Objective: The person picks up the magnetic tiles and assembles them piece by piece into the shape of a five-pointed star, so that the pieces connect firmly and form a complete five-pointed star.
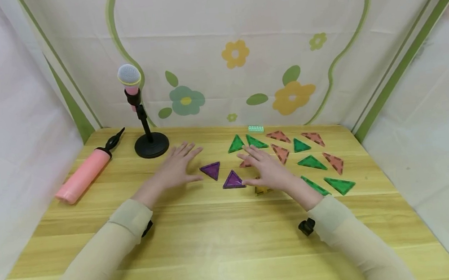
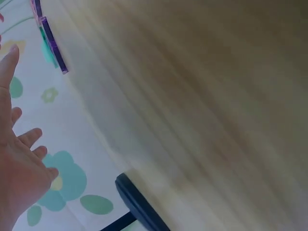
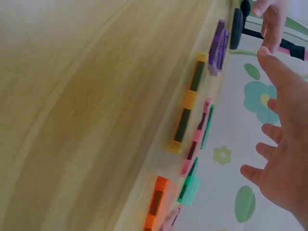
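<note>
My left hand (image 1: 174, 167) hovers with spread fingers over the wooden table, left of two purple triangle tiles (image 1: 211, 170). Nothing is in its grasp, and in the left wrist view its fingers stand apart from the tiles. The right hand (image 1: 268, 168) is also spread and holds nothing; it is above a yellow tile (image 1: 263, 191) and a red triangle tile (image 1: 245, 163), partly hiding both. In the head view its thumb overlaps the corner of the nearer purple tile (image 1: 233, 180). The right wrist view shows the yellow tile (image 3: 186, 108) lying flat below that hand.
Several green triangle tiles (image 1: 312, 162) and red ones (image 1: 334, 162) lie scattered at the right. A small pale green brick (image 1: 256, 129) is by the back edge. At left are a microphone on a black stand (image 1: 151, 145) and a pink hand pump (image 1: 86, 176). Fabric walls surround the table.
</note>
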Action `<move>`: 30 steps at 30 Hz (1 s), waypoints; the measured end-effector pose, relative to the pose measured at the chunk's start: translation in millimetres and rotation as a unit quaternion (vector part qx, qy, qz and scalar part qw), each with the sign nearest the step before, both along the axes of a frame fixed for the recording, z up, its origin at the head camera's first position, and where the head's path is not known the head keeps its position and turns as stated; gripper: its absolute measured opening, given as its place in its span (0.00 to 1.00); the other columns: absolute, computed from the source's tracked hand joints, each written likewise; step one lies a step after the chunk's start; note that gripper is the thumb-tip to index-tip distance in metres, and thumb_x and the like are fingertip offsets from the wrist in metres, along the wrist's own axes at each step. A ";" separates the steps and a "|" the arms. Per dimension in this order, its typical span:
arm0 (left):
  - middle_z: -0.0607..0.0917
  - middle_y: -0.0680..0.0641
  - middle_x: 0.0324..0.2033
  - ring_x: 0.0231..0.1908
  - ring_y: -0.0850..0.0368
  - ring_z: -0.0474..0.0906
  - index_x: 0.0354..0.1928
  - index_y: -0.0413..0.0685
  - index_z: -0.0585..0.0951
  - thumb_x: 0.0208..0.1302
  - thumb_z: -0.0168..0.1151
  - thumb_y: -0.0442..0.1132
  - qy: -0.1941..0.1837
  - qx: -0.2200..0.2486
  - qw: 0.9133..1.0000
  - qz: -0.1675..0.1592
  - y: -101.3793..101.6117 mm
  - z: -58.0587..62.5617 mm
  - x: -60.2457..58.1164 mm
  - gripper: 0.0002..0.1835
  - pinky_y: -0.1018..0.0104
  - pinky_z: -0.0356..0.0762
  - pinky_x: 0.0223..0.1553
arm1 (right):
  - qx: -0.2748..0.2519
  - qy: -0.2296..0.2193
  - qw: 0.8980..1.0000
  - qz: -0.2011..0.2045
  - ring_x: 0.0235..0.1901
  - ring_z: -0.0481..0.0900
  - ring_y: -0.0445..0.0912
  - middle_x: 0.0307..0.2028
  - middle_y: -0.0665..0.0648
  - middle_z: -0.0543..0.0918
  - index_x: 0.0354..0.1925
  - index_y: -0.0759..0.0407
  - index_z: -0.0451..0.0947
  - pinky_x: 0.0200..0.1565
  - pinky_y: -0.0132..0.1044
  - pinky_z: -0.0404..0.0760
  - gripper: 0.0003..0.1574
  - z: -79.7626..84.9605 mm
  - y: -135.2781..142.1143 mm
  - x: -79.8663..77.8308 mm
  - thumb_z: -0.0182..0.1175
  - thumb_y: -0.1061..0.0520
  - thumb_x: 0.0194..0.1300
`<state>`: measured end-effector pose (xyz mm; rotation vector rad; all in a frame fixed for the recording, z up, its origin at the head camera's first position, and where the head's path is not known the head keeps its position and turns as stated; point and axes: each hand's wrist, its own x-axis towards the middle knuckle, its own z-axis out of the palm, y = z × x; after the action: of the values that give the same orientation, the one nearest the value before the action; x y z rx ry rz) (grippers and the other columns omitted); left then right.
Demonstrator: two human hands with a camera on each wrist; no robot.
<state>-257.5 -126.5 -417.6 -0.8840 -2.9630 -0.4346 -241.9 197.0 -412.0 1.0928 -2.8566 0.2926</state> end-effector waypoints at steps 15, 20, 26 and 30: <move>0.70 0.42 0.64 0.67 0.42 0.57 0.66 0.50 0.69 0.57 0.66 0.56 -0.099 0.053 0.992 -0.048 24.4 -25.1 -35.2 0.37 0.41 0.50 0.66 | 0.037 -0.119 0.990 0.059 0.65 0.62 0.50 0.64 0.55 0.68 0.67 0.50 0.65 0.66 0.49 0.59 0.46 -19.1 -14.4 -27.6 0.63 0.34 0.56; 0.71 0.41 0.62 0.65 0.40 0.58 0.59 0.50 0.77 0.59 0.65 0.52 -0.120 0.079 0.989 -0.038 24.6 -26.3 -37.8 0.27 0.40 0.51 0.65 | 0.046 -0.102 0.992 0.061 0.63 0.65 0.50 0.61 0.54 0.71 0.64 0.49 0.70 0.66 0.49 0.58 0.43 -22.6 -17.2 -32.0 0.63 0.33 0.56; 0.72 0.40 0.60 0.63 0.39 0.60 0.53 0.50 0.82 0.59 0.66 0.50 -0.108 0.077 0.990 -0.036 25.1 -28.2 -38.3 0.21 0.42 0.53 0.65 | 0.048 -0.097 0.992 0.061 0.63 0.65 0.51 0.60 0.53 0.72 0.63 0.48 0.72 0.66 0.51 0.57 0.41 -23.2 -19.0 -32.9 0.63 0.33 0.56; 0.73 0.40 0.60 0.62 0.40 0.62 0.52 0.51 0.82 0.58 0.66 0.50 -0.095 0.065 0.992 -0.043 23.9 -29.4 -36.1 0.21 0.44 0.56 0.64 | 0.051 -0.101 0.992 0.060 0.63 0.64 0.51 0.59 0.54 0.72 0.62 0.50 0.72 0.66 0.52 0.58 0.40 -21.0 -20.5 -31.9 0.64 0.35 0.56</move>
<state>-293.6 -102.6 -447.1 -1.0131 -3.0271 -0.7469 -273.7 176.4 -433.0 1.3299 -3.0167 0.2836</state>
